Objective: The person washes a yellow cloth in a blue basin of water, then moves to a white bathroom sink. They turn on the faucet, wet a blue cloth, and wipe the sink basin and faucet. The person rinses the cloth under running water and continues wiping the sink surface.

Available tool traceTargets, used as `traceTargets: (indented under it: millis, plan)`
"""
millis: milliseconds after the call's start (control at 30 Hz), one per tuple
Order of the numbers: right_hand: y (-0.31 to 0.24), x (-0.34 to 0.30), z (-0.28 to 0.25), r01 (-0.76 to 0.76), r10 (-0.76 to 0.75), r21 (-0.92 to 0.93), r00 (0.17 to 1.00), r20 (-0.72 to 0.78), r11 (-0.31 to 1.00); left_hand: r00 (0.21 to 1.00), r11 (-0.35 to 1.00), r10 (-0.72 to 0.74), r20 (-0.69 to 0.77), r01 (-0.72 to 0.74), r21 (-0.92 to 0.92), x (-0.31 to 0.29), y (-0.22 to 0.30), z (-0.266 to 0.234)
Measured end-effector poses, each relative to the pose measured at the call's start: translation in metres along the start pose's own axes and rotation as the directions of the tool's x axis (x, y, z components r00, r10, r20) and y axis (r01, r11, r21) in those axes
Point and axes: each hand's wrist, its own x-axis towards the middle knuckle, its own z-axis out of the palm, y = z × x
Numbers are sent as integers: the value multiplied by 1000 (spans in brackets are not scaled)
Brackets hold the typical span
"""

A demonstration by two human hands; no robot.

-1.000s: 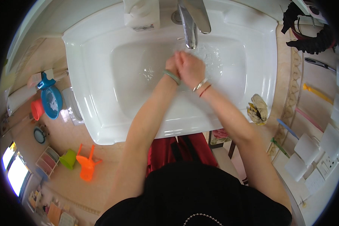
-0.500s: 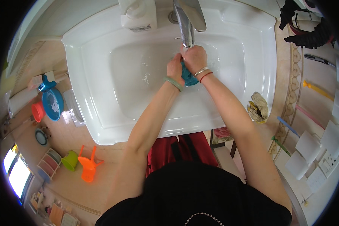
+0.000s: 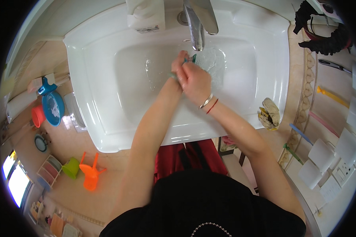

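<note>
My left hand (image 3: 178, 63) is closed over the white sink (image 3: 130, 110), a little left of and below the tap. A teal cloth (image 3: 192, 58) is bunched between my hands; only a small end of it pokes out beside the fingers. Lying across the left wrist and palm, my right hand (image 3: 196, 81) is closed too, and most of the cloth is hidden behind it. The chrome tap (image 3: 196, 33) is just beyond them. Rippling water (image 3: 215, 63) shows in the basin under the spout.
A white pump bottle (image 3: 145, 15) stands on the sink's back ledge. On the right rim lies a crumpled beige and yellow cloth (image 3: 269, 114). A blue basin (image 3: 53, 108), an orange stool (image 3: 91, 173) and a green bucket (image 3: 71, 168) are at the left.
Both hands have drawn back from under the spout, to the left. The right hand has turned across the left one, and less of the teal cloth shows.
</note>
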Motion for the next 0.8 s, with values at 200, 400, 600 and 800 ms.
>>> traceTargets:
  millis: [200,400,600,800]
  plan:
    - [-1,13,9,76,-75,27,997,-33,997,957,963,207,204,-236,127,13,-18,-27]
    - [50,65,3,-382,394,-110,912,113,917,988,983,-66,-138,41,-179,-47,-10,35]
    - [80,58,17,-403,404,-57,915,10,913,985,981,-147,-88,134,-137,-36,-4,35]
    - [4,2,12,15,-6,-104,996,93,994,891,766,411,195,-453,456,22,-20,-37]
